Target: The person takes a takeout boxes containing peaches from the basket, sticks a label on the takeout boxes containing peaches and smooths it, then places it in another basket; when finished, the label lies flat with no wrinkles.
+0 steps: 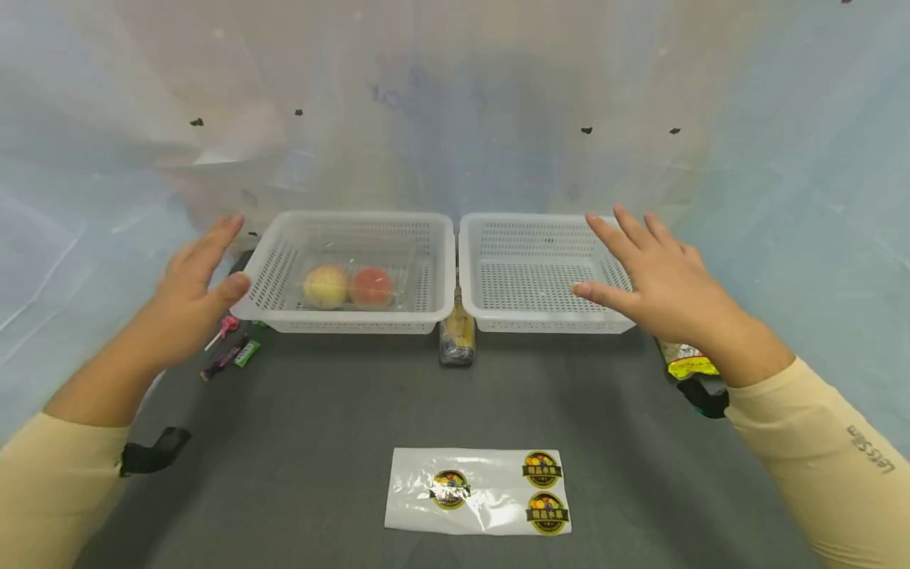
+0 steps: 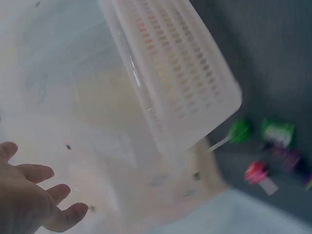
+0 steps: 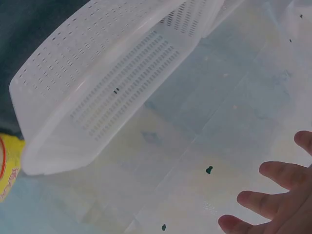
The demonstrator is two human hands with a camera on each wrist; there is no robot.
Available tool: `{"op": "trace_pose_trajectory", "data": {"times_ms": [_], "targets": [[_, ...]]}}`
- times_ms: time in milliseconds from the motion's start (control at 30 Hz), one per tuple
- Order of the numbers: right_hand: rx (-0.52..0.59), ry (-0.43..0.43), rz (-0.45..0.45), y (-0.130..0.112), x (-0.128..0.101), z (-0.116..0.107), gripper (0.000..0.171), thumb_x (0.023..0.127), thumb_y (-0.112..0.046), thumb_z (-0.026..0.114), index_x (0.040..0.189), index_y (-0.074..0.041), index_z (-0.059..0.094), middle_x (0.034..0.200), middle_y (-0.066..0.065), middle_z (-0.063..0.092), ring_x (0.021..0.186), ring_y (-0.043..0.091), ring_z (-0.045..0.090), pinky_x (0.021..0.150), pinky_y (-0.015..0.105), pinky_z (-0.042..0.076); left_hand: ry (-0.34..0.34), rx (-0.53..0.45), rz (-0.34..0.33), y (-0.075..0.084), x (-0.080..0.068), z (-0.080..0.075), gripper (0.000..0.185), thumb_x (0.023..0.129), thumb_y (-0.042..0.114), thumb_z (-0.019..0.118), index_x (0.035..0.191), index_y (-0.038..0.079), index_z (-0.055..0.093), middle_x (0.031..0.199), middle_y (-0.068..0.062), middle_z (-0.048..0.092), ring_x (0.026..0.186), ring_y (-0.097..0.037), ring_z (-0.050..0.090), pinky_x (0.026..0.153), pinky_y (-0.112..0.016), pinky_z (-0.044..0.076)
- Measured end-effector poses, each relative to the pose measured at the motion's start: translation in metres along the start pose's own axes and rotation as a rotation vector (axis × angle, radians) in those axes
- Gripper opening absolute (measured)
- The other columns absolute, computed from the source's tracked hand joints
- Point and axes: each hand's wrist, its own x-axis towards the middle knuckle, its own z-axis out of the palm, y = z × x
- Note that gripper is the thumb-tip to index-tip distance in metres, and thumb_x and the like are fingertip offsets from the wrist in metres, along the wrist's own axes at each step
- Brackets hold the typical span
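Two white perforated baskets stand side by side at the back of a grey mat. The left basket [image 1: 265,284] holds a clear box with two peaches [image 1: 348,287]. The right basket [image 1: 475,276] has nothing in it. My left hand [image 1: 195,276] hovers open beside the left basket's outer corner, thumb close to its rim. My right hand [image 1: 650,265] hovers open over the right basket's right edge, fingers spread. In the wrist views the left hand [image 2: 29,200] and the right hand [image 3: 273,195] hold nothing, with the left basket [image 2: 180,73] and the right basket [image 3: 97,83] close by.
A clear bag with round fruit labels [image 1: 478,490] lies flat at the front of the mat. A wrapped snack [image 1: 456,332] sits between the baskets. Lollipops and small candies [image 1: 231,344] lie by the left basket. A yellow packet [image 1: 686,363] lies under my right wrist. Translucent sheeting surrounds the table.
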Motion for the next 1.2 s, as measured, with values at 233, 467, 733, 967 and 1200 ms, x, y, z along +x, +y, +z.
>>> {"op": "trace_pose_trajectory", "data": {"times_ms": [233, 467, 733, 967, 1200], "targets": [[0.075, 0.073, -0.058, -0.006, 0.002, 0.001, 0.092, 0.106, -0.064, 0.059, 0.177, -0.030, 0.011, 0.181, 0.014, 0.010, 0.161, 0.052, 0.009, 0.109, 0.089, 0.017, 0.142, -0.554, -0.064, -0.034, -0.024, 0.019, 0.081, 0.111, 0.063, 0.048, 0.177, 0.027, 0.017, 0.180, -0.015, 0.011, 0.163, -0.039, 0.001, 0.125, -0.061, -0.008], [0.223, 0.160, -0.157, -0.013, 0.008, 0.005, 0.086, 0.109, -0.056, 0.060, 0.177, -0.025, 0.017, 0.180, 0.011, 0.017, 0.162, 0.044, 0.015, 0.121, 0.077, 0.014, 0.403, -1.124, -0.087, -0.029, -0.036, 0.058, 0.085, 0.103, 0.074, 0.056, 0.172, 0.030, 0.032, 0.174, -0.014, 0.027, 0.155, -0.033, 0.021, 0.122, -0.052, 0.009], [0.429, 0.248, -0.260, -0.025, 0.020, 0.020, 0.084, 0.110, -0.060, 0.055, 0.176, -0.020, 0.022, 0.178, 0.001, 0.023, 0.163, 0.028, 0.018, 0.128, 0.061, 0.014, 0.761, -1.598, -0.260, -0.030, -0.040, 0.095, 0.069, 0.111, 0.072, 0.025, 0.158, 0.027, 0.046, 0.151, -0.014, 0.051, 0.122, -0.032, 0.050, 0.099, -0.057, 0.042], [0.581, 0.244, -0.292, -0.038, 0.035, 0.038, 0.095, 0.105, -0.075, 0.049, 0.175, -0.016, 0.024, 0.178, 0.003, 0.025, 0.160, 0.033, 0.025, 0.124, 0.066, 0.024, 0.932, -1.852, -0.422, -0.037, -0.031, 0.123, 0.067, 0.107, 0.073, 0.045, 0.149, 0.022, 0.046, 0.132, -0.012, 0.056, 0.114, -0.034, 0.053, 0.100, -0.065, 0.045], [0.762, 0.219, -0.307, -0.049, 0.051, 0.058, 0.105, 0.099, -0.084, 0.046, 0.175, -0.015, 0.026, 0.176, 0.008, 0.029, 0.153, 0.042, 0.036, 0.116, 0.072, 0.033, 0.977, -1.876, -0.491, -0.040, -0.007, 0.133, 0.059, 0.107, 0.065, 0.055, 0.148, 0.025, 0.042, 0.152, -0.010, 0.046, 0.137, -0.031, 0.046, 0.112, -0.065, 0.041]]}}
